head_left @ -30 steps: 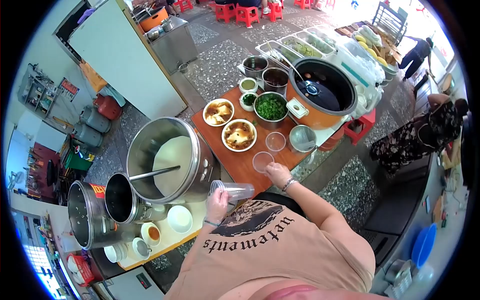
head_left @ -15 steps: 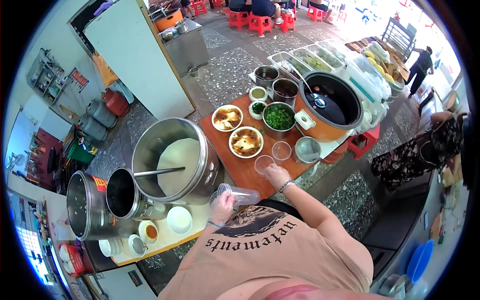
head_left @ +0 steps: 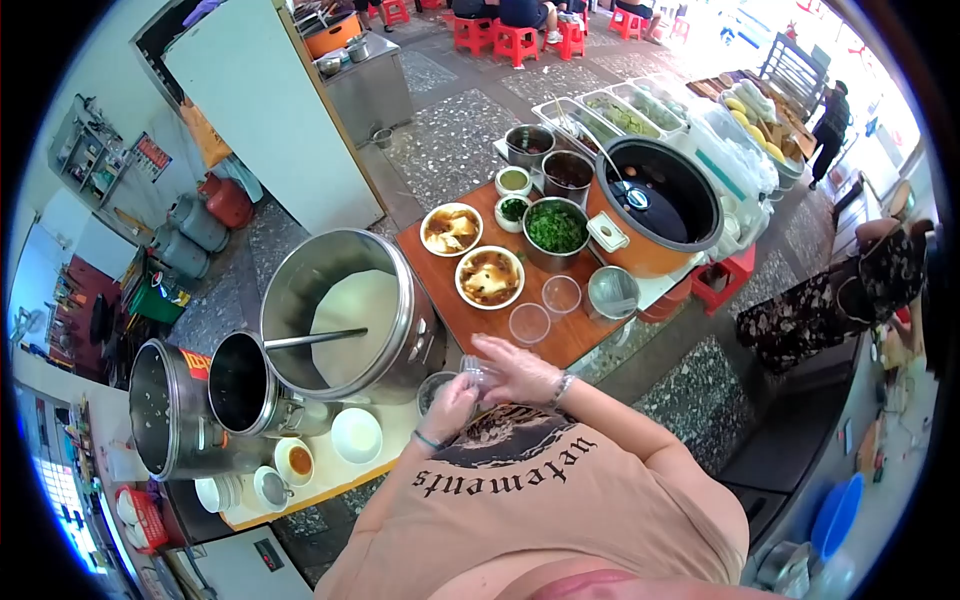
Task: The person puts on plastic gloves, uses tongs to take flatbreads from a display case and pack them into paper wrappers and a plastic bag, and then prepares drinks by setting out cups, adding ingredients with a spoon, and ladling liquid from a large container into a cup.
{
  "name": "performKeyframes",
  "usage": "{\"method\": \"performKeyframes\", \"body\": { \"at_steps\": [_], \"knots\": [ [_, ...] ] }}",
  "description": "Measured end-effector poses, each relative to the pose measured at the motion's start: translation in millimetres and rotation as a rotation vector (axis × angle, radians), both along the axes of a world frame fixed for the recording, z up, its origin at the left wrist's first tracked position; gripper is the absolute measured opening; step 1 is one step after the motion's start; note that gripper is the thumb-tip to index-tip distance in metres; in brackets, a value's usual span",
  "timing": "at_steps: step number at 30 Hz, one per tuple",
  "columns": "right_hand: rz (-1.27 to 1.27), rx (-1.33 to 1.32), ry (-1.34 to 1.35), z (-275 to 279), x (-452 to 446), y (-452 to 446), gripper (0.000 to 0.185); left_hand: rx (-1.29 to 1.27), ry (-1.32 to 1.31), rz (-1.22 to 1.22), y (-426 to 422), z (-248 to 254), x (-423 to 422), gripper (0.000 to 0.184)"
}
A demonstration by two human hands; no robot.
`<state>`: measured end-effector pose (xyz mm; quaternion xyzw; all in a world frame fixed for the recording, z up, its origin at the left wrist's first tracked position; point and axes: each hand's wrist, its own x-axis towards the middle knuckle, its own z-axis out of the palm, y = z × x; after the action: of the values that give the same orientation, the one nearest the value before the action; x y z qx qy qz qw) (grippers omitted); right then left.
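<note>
My left hand (head_left: 450, 405), in a clear glove, is closed around a stack of clear plastic cups (head_left: 433, 390), held sideways in front of my shirt. Against the other end of the stack lies my gloved right hand (head_left: 518, 370), its fingers stretched out and its thumb side partly hidden. Just past my hands, two clear plastic cups (head_left: 529, 323) stand on the brown table (head_left: 480, 335). Two white bowls (head_left: 490, 278) of pale pudding-like food in brown sauce sit behind them. A pot of chopped green herbs (head_left: 556, 228) is farther back.
A large steel pot (head_left: 400, 350) of white food with a long handle stands left of the table. An orange cooker (head_left: 640, 250) of dark liquid with a ladle is at right. White bowls (head_left: 357, 436) line the lower-left counter. A person in a patterned garment (head_left: 820, 305) is at right.
My right hand has let go of the cup on the table and come back left to the stack in my left hand. The cup stays on the table. The stack has turned slightly.
</note>
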<state>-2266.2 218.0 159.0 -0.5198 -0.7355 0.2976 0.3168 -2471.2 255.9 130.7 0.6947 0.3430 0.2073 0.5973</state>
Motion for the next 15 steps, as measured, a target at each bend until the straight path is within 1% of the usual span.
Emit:
{"method": "performKeyframes", "body": {
  "at_steps": [1,2,4,6,10,11,12,13,14,15],
  "knots": [
    [0.068,-0.037,0.007,3,-5,-1,0.087,-0.11,-0.08,-0.068,0,4,4,0.025],
    [0.065,-0.041,0.01,8,-7,0,0.087,-0.288,-0.085,-0.106,-2,11,4,0.024],
    [0.1,-0.278,-0.084,20,-9,4,0.093,-0.302,-0.106,-0.112,-3,15,4,0.023],
    [0.088,-0.301,-0.074,21,-6,3,0.094,-0.308,-0.128,-0.119,2,19,4,0.021],
    [0.064,-0.43,0.004,22,0,-4,0.098,-0.358,-0.069,-0.125,1,26,0,0.02],
    [0.054,-0.461,-0.048,24,0,-6,0.096,-0.344,-0.06,-0.127,1,29,1,0.02],
    [0.077,-0.429,-0.012,17,3,-3,0.094,-0.314,-0.055,-0.085,1,7,-2,0.019],
    [0.099,-0.418,0.04,7,2,-6,0.092,-0.3,-0.043,-0.054,-1,17,-2,0.019],
    [0.095,-0.411,0.031,9,4,-11,0.083,-0.296,-0.055,0.016,-2,17,-3,0.017],
    [0.092,-0.406,0.022,15,7,-15,0.073,-0.391,-0.093,0.05,1,28,-3,0.016]
  ]
}}
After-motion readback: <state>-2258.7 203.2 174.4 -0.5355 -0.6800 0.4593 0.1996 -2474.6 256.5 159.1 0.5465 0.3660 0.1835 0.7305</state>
